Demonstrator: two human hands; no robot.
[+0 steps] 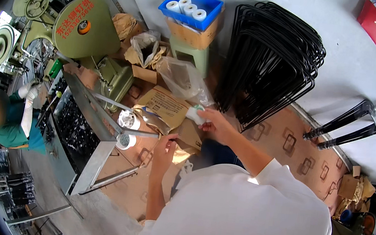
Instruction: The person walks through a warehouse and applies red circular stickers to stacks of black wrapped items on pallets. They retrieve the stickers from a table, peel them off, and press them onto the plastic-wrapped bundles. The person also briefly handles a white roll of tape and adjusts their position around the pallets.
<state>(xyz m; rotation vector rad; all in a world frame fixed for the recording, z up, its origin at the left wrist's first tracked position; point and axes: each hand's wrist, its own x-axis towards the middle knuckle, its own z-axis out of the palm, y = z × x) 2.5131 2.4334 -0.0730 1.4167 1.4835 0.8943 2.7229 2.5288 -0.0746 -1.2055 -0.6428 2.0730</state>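
Note:
My right hand (215, 123) is closed around a small white roll-like item (196, 114) with a green patch at its end. It is held over a brown cardboard box (165, 107) whose flaps stand open. My left hand (164, 148) is lower and to the left, its fingers curled together near the end of a grey metal bar (140, 133). Whatever may be between those fingers is too small to make out. Brown paper (183, 157) lies between and below my hands.
A metal bin (76, 125) of black parts stands left, with a co-worker (14, 117) beyond it. White tubs (127, 119) sit near its corner. Bent black frames (270, 57) lean on the wall. A blue crate (189, 8) of white rolls and a green machine (86, 27) stand behind.

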